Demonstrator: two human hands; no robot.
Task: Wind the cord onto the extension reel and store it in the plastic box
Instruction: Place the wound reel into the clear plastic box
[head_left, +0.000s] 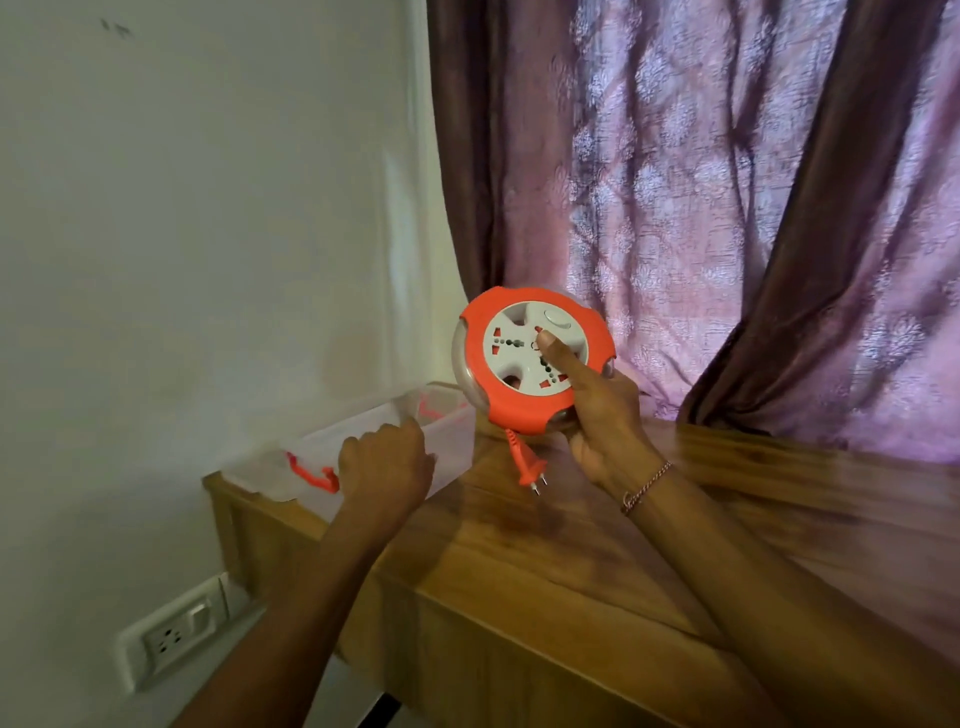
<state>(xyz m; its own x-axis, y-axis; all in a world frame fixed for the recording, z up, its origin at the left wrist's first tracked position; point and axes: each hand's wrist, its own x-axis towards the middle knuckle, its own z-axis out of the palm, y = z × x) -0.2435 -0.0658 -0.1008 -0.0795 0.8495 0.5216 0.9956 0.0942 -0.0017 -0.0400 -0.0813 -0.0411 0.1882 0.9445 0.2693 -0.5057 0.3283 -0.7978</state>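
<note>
A round orange extension reel (519, 405) with a white socket face is held upright above the wooden table (545, 540). My right hand (602, 421) grips its lower right edge, thumb pressed on the white face. A short length of orange cord with its plug (530, 470) dangles under the reel. The clear plastic box (322, 447) with orange latches stands at the table's left end against the wall. My left hand (384, 462) grips the box's near rim, fingers curled over it.
A white wall stands to the left, with a wall socket and switch plate (176, 634) low beside the table. Purple patterned curtains (727, 208) hang behind the table. The table's front edge runs diagonally toward the lower right.
</note>
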